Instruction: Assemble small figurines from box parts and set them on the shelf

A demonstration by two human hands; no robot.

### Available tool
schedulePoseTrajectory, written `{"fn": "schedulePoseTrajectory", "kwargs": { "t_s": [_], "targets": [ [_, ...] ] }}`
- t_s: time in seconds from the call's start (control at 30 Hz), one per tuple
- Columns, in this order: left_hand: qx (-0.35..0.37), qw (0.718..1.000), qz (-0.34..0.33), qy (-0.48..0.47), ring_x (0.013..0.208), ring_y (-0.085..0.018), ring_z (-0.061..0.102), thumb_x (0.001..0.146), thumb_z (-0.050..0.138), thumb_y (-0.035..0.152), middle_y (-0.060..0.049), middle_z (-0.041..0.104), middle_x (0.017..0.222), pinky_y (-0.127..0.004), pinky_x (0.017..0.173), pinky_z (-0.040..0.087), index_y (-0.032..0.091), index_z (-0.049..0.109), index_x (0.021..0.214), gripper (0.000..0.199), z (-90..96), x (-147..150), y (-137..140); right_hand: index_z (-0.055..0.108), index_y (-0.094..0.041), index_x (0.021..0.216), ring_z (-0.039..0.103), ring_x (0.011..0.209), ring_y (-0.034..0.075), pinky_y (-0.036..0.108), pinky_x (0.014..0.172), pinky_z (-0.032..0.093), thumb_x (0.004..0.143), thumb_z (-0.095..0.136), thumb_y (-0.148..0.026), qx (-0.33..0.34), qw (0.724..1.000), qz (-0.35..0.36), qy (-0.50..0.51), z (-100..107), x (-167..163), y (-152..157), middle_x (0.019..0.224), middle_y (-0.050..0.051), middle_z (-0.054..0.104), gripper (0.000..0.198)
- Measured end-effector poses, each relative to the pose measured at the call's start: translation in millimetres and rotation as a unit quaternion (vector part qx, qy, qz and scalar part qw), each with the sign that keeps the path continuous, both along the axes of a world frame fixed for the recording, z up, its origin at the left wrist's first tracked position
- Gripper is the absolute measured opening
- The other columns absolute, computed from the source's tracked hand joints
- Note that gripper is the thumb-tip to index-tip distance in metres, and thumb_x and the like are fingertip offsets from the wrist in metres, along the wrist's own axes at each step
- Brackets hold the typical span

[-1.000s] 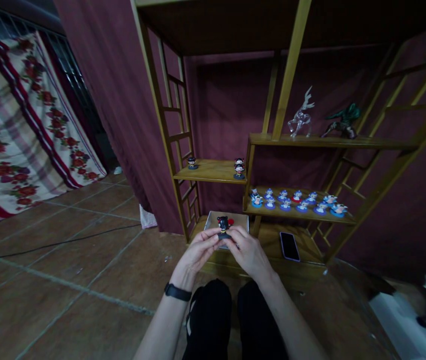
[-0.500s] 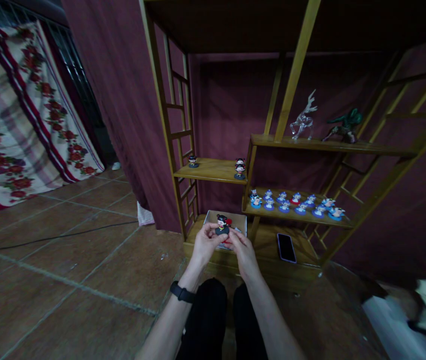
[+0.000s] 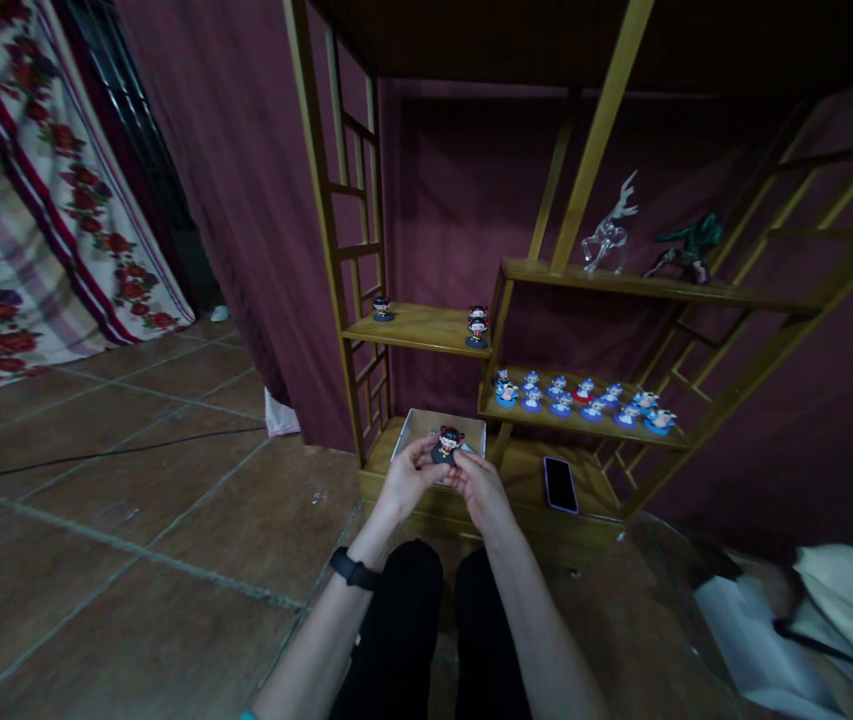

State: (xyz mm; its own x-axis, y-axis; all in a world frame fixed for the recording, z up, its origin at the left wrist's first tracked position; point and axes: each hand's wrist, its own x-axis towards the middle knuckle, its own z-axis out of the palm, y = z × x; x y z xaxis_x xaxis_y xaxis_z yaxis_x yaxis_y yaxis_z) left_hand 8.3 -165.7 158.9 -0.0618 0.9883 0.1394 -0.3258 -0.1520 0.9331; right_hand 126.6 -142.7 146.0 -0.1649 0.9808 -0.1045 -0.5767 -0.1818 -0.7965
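Note:
A small black-haired figurine (image 3: 448, 442) on a dark base is pinched between both hands, in front of the shelf unit. My left hand (image 3: 412, 478) grips it from the left, fingers closed around the base. From the right, my right hand (image 3: 477, 484) has its fingertips closed on the base too. Just behind and below the hands is an open box (image 3: 475, 432), its contents mostly hidden by my hands. On the upper left shelf (image 3: 418, 325) stand similar figurines, one at the left end (image 3: 382, 308) and two at the right end (image 3: 477, 330).
Several blue and white figurines (image 3: 561, 403) stand in rows on the right shelf. Above them are a clear deer figure (image 3: 609, 240) and a dark green figure (image 3: 692, 246). A phone (image 3: 560, 484) lies on the bottom shelf. A cable (image 3: 111, 455) crosses the floor; bags (image 3: 846, 600) lie at right.
The figurine has turned in my hands, its face now more toward me, and the red part at its side no longer shows. The view has shifted slightly.

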Motion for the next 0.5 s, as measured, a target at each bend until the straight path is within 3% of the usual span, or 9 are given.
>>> {"fn": "schedulePoseTrajectory", "kwargs": {
  "t_s": [0.13, 0.3, 0.5],
  "targets": [
    [-0.015, 1.000, 0.005, -0.018, 0.071, -0.016, 0.063, 0.051, 0.078, 0.014, -0.007, 0.070, 0.082, -0.031, 0.074, 0.048, 0.012, 0.063, 0.098, 0.049, 0.1, -0.2, 1.8, 0.065, -0.014, 0.079, 0.059, 0.056, 0.010, 0.021, 0.050, 0.052, 0.063, 0.071, -0.028, 0.021, 1.000, 0.003, 0.003, 2.8, -0.4, -1.5, 0.073, 0.003, 0.068, 0.022],
    [-0.011, 0.997, 0.069, -0.033, 0.069, -0.015, 0.062, 0.048, 0.080, 0.015, -0.004, 0.069, 0.077, -0.030, 0.071, 0.048, 0.014, 0.062, 0.089, 0.045, -3.2, 0.6, 4.1, 0.064, -0.017, 0.093, 0.065, 0.075, 0.016, 0.029, 0.065, 0.055, 0.063, 0.071, -0.026, 0.045, 0.999, 0.014, 0.008, -4.1, -3.1, -1.4, 0.091, 0.006, 0.069, 0.032],
    [-0.004, 0.996, 0.076, -0.041, 0.074, -0.015, 0.061, 0.048, 0.079, 0.013, -0.004, 0.067, 0.080, -0.031, 0.076, 0.046, 0.014, 0.060, 0.087, 0.044, -5.8, -0.8, 0.7, 0.065, -0.017, 0.092, 0.065, 0.076, 0.015, 0.029, 0.066, 0.055, 0.064, 0.069, -0.022, 0.027, 0.999, 0.032, 0.016, -9.7, -2.8, 1.7, 0.089, 0.006, 0.069, 0.029]
  ]
}}
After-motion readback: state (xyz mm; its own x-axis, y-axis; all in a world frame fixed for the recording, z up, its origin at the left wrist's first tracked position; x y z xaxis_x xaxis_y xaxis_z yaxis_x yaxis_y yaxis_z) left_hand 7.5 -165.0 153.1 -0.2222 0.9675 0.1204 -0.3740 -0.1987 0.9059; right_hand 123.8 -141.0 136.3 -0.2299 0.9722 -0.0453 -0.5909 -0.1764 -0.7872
